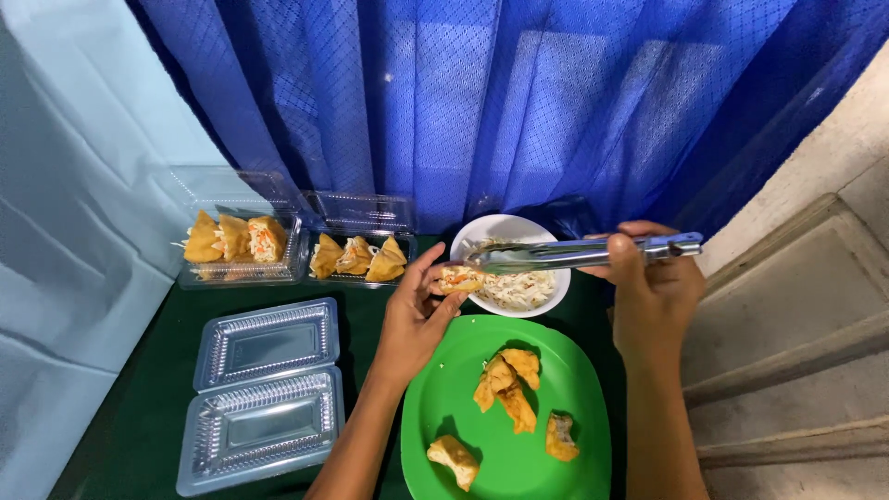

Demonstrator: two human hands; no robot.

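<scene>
Two clear plastic boxes [243, 243] of stuffed tofu sit at the far left, with an empty clear box [264, 393] lying open nearer me on the dark table [139, 417]. My left hand [417, 319] pinches a filled tofu piece [460, 278] in its fingers beside the white bowl [546, 301] of shredded filling (above the green plate [444, 398]). My right hand [653, 287] grips metal tongs [579, 252], tips over the bowl.

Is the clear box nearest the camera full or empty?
Empty. The clear box lies open flat on the table, and both halves show bare plastic. The two boxes by the curtain hold stuffed pieces.
</scene>
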